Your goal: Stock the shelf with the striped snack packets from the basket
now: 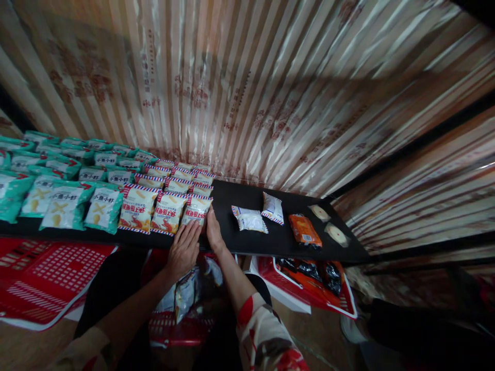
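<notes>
A snack bag [196,208] with a red-and-blue striped edge stands upright at the front right end of a row of like bags. Across its lower front lies my left hand [184,247], fingers stretched out and flat against it. My right hand [212,230] is upright along the bag's right side, fingers extended, their tips partly hidden by the bag. Directly to the left stand two more striped bags of the same kind, a middle one [168,212] and a farther one [137,207]. More of them are lined up behind.
Rows of green snack bags [102,206] fill the shelf's left. On the black shelf [228,188] to the right lie two white packets [249,219], an orange packet [305,230] and two round pale items [336,234]. Red baskets [54,273] stand below; a striped plastic sheet [232,93] hangs behind.
</notes>
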Available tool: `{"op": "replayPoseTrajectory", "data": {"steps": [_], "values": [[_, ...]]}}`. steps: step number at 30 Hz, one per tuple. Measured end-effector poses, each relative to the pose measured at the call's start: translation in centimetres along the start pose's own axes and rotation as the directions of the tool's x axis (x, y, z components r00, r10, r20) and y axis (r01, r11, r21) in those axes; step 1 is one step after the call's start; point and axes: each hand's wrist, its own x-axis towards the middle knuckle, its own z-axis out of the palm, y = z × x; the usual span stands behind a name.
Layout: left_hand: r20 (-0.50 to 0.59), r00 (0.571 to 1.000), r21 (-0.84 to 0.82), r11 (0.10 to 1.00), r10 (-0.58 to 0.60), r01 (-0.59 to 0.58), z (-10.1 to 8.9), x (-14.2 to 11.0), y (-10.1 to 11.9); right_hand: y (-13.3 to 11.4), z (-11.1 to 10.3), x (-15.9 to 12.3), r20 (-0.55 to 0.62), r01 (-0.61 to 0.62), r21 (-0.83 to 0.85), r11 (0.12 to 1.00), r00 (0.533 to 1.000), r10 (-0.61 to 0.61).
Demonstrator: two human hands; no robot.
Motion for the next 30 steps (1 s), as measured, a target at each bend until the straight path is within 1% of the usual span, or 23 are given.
{"op": "replayPoseTrajectory", "data": {"steps": [2,4,7,10,13,15,17,18,19,20,21,22,23,25,27,30], "values": [[0.008,1.0,-0.009,1.0,0.004,-0.004,-0.1,0.0,0.0,-0.2,-0.3,-0.6,-0.023,0.025,-0.025,0.999,0.999,-0.026],[0.012,1.0,-0.021,1.0,0.002,-0.002,-0.3,0.0,0.0,-0.3,-0.6,-1.9,-0.075,0.067,-0.016,0.998,0.995,-0.068],[0.014,1.0,-0.048,0.999,-0.02,0.021,-0.8,-0.4,0.2,-0.1,-1.2,-4.5,-0.156,0.119,0.05,0.992,0.982,-0.11],[0.042,0.999,-0.119,0.993,-0.01,0.015,-1.4,-1.5,0.9,0.6,-2.2,-7.4,-0.209,0.113,0.054,0.992,0.973,-0.1],[0.099,0.995,-0.207,0.978,0.023,-0.002,-1.9,-3.4,2.0,2.5,-3.4,-9.9,-0.188,0.043,0.008,0.999,0.981,-0.04],[0.167,0.985,-0.25,0.968,0.037,0.006,-1.7,-4.8,2.8,4.2,-4.2,-11.1,-0.174,-0.053,-0.066,0.996,0.984,0.04],[0.246,0.968,-0.285,0.958,0.041,0.032,-1.0,-6.0,3.5,6.0,-4.9,-11.9,-0.224,-0.157,-0.161,0.974,0.967,0.119],[0.289,0.957,-0.297,0.953,0.027,0.062,-0.4,-6.6,3.8,6.8,-5.1,-12.1,-0.256,-0.211,-0.245,0.946,0.955,0.147],[0.335,0.942,-0.304,0.946,-0.004,0.112,0.3,-7.1,4.1,7.5,-5.3,-12.2,-0.302,-0.27,-0.325,0.906,0.938,0.171],[0.399,0.915,-0.3,0.934,-0.059,0.191,1.1,-7.5,4.4,8.2,-5.3,-12.3,-0.353,-0.325,-0.375,0.868,0.916,0.191],[0.464,0.867,-0.264,0.907,-0.179,0.329,1.9,-7.9,4.7,8.7,-5.3,-12.3,-0.396,-0.367,-0.405,0.838,0.896,0.201],[0.52,0.789,-0.206,0.849,-0.327,0.487,2.7,-8.1,4.9,9.2,-5.3,-12.3,-0.42,-0.39,-0.418,0.821,0.884,0.206],[0.541,0.751,-0.176,0.821,-0.38,0.542,3.5,-8.4,5.2,9.7,-5.3,-12.3,-0.429,-0.401,-0.423,0.812,0.878,0.211],[0.564,0.7,-0.149,0.779,-0.438,0.608,4.8,-8.6,5.4,10.5,-5.1,-12.3,-0.407,-0.401,-0.433,0.807,0.886,0.221],[0.586,0.657,-0.138,0.74,-0.475,0.658,5.8,-8.6,5.5,11.3,-5.1,-12.4,-0.37,-0.396,-0.455,0.797,0.899,0.235],[0.634,0.563,-0.112,0.657,-0.531,0.745,6.8,-8.2,5.3,12.4,-5.0,-12.7,-0.327,-0.369,-0.501,0.783,0.918,0.223]]}}
